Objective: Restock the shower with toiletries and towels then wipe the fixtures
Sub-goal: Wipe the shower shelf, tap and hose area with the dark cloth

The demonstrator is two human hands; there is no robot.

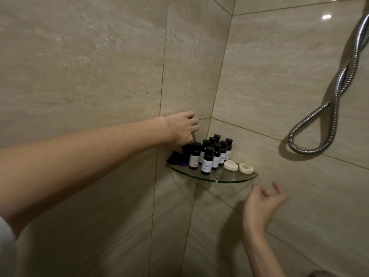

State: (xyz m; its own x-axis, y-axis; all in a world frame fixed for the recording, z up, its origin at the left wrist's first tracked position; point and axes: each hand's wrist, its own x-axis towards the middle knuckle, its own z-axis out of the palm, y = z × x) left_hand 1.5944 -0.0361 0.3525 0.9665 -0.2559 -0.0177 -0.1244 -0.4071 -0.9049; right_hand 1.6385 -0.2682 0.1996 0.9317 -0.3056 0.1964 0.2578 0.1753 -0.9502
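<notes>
Left hand (182,129) is up in the corner. Its fingers (194,124) curl downward, thumb tip on a dark blue cloth (176,159), but the hand hides whether they actually clamp it, so I cannot tell. The cloth sits bunched at the left end of the glass corner shelf (235,179), against the wall and touching the nearest of the small dark bottles (207,156). These stand upright in a tight cluster, with black caps and white labels, crowding the corner beside the hand. To their right on the shelf lie a white oval soap (231,165) and just beside it a round wrapped soap (246,168). The right hand (263,202) hovers below the shelf's right end, fingers loose and apart, holding nothing. A chrome shower hose (337,92) loops against the beige tiled wall (99,66) on the right.
</notes>
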